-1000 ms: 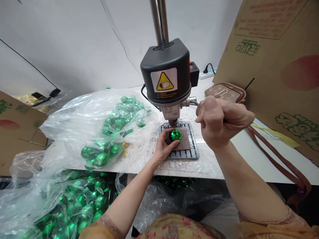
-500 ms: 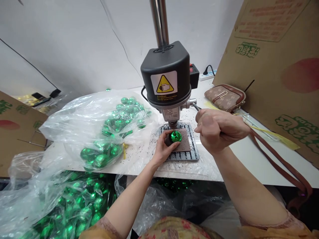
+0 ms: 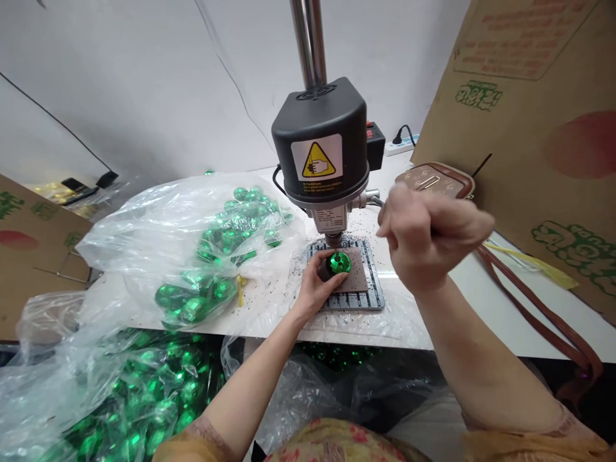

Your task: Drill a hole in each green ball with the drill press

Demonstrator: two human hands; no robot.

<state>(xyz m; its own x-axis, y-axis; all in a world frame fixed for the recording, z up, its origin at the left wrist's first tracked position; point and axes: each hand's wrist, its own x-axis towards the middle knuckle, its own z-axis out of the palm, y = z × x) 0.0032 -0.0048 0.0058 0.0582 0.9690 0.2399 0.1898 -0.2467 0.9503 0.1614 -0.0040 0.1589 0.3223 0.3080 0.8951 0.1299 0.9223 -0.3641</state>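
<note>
A shiny green ball ornament sits under the chuck of a small black drill press. My left hand pinches it from the left, thumb in front and fingers behind. Below it a brown board lies on the slotted metal base. Up at the right of the press, my right hand is closed around the feed lever; most of the lever is hidden by the fist. The drill tip meets the top of the ball, though the exact contact is too small to tell.
Clear plastic bags of green balls spread over the left of the white table, and more bagged balls lie below its edge. A patterned handbag and a cardboard box stand right. Dark shavings dot the tabletop.
My right hand has risen slightly and shifted a little to the right, turning with the lever. My left hand and the green ball stay in place.
</note>
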